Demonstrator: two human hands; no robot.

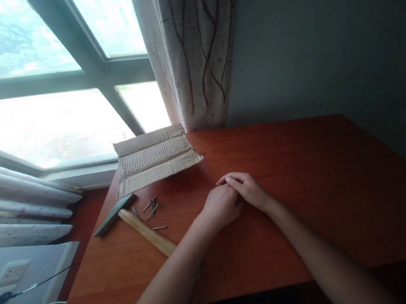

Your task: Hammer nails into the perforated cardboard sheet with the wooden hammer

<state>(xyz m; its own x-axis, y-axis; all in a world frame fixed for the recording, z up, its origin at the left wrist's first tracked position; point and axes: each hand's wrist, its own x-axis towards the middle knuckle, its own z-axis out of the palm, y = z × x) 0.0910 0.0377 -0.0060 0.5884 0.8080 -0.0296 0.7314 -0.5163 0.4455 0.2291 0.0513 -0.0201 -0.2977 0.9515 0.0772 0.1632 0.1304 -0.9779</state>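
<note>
My left hand (219, 206) and my right hand (247, 187) are clasped over the middle of the brown table (300, 175). The right hand closes round the front of the left, its thumb and fingers lying across it. Most of the left fingers are hidden beneath, and whether anything is between the palms does not show. To the left lies a hammer (148, 231) with a wooden handle and a dark metal head; my left forearm covers the handle's end. Several nails (152, 207) are scattered beside it, apart from both hands.
A creased cardboard sheet (154, 156) with rows of small holes rests at the table's far left, partly raised. Behind it are a window (104, 75) and a patterned curtain (196, 51). A wall socket (12, 273) with a plugged-in cable is at lower left.
</note>
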